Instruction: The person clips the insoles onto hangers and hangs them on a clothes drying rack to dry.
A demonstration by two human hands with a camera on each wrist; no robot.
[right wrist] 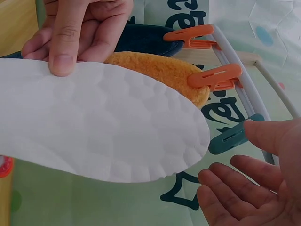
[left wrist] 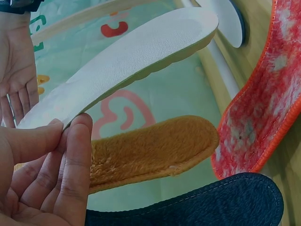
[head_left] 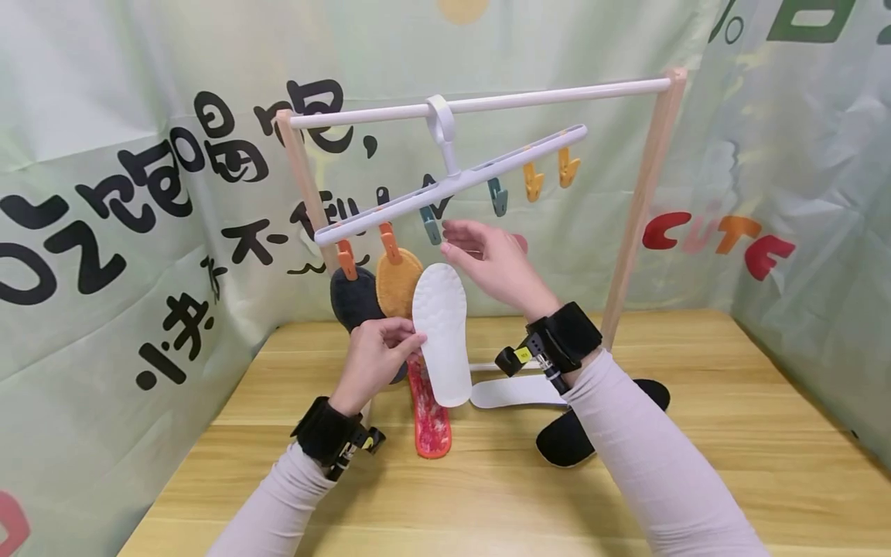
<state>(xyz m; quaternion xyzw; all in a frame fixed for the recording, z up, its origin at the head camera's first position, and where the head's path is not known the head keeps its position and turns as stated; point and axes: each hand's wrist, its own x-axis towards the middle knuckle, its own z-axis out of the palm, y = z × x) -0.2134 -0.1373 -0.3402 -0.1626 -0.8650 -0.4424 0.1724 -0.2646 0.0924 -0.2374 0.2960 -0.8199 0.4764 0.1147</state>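
Observation:
My left hand (head_left: 376, 356) pinches the edge of a white insole (head_left: 444, 340) between thumb and fingers, holding it upright with its wide end up. Beside its upper end hangs a teal clip (head_left: 431, 226) on the lilac hanger (head_left: 390, 210). My right hand (head_left: 500, 264) is raised there, palm turned inward and fingers extended; in the right wrist view its thumb (right wrist: 263, 134) lies right at the clip. Left of the white insole hang a mustard insole (head_left: 398, 280) and a dark blue insole (head_left: 353, 298), each from an orange clip (head_left: 390, 243).
The hanger tilts, hooked over the white bar (head_left: 550, 98) of a wooden-post rack. Another teal clip (head_left: 497, 197) and two yellow clips (head_left: 533, 182) hang on its right half. On the wooden table (head_left: 501, 495) lie a red patterned insole (head_left: 431, 425), another white insole (head_left: 515, 391) and black insoles (head_left: 564, 441).

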